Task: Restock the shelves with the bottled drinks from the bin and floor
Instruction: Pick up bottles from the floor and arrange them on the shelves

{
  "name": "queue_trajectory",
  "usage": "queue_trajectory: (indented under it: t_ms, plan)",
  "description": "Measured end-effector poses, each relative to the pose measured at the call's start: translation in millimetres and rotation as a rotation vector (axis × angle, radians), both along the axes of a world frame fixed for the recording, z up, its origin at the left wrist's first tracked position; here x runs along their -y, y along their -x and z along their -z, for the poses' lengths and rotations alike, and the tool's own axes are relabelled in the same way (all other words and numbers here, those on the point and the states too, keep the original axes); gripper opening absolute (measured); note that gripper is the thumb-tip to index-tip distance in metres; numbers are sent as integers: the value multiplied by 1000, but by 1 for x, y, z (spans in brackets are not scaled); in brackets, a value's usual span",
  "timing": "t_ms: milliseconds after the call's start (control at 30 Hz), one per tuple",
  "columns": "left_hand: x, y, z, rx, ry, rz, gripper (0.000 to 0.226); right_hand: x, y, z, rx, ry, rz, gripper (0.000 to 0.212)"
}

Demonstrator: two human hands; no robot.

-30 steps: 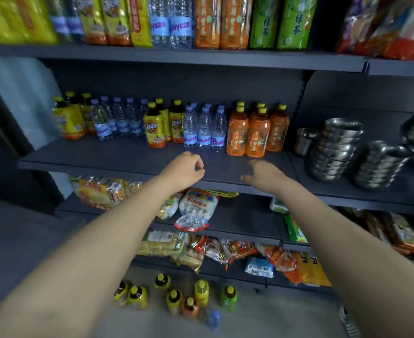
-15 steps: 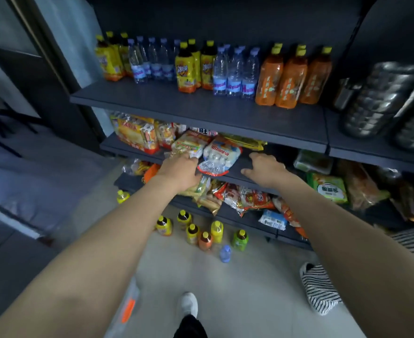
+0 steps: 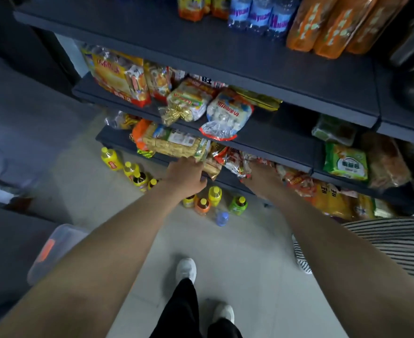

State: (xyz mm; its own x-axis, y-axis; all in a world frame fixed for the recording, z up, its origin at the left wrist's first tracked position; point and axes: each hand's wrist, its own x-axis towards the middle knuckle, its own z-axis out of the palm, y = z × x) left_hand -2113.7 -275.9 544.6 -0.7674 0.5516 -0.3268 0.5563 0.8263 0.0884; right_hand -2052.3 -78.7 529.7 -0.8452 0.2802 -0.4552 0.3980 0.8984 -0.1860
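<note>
Several bottled drinks stand on the floor below the shelving: a yellow bottle (image 3: 111,158) at the left, a dark bottle with a yellow cap (image 3: 140,178), an orange-brown bottle (image 3: 202,205), a green bottle (image 3: 238,205) and a small water bottle (image 3: 222,217). My left hand (image 3: 185,176) hangs above them with loosely curled fingers, holding nothing. My right hand (image 3: 262,178) reaches down in front of the lower snack shelf, empty, its fingers partly hidden. More bottles, among them the orange ones (image 3: 332,23), fill the drinks shelf (image 3: 201,50) at the top.
Snack bags (image 3: 226,113) crowd the two lower shelves and overhang their edges. A clear plastic bin (image 3: 54,250) sits on the floor at the left. A striped cloth (image 3: 391,242) lies at the right. My white shoes (image 3: 186,269) stand on the pale floor.
My view has tilted down from the drinks shelf to the floor. Both hands have dropped from that shelf's edge to just above the floor bottles.
</note>
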Motion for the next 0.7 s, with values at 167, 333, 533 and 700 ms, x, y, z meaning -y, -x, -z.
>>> queue_trajectory:
  t_ms: [167, 333, 533, 700]
  plan:
    - [1, 29, 63, 98, 30, 26, 48, 4, 22, 59, 107, 26, 66, 51]
    - [-3, 45, 129, 167, 67, 83, 49, 7, 31, 126, 150, 47, 134, 53]
    - [-11, 43, 207, 262, -5, 49, 48, 4, 24, 204, 190, 72, 173, 63]
    - [-20, 39, 275, 384, 21, 8, 47, -4, 12, 274, 198, 144, 231, 60]
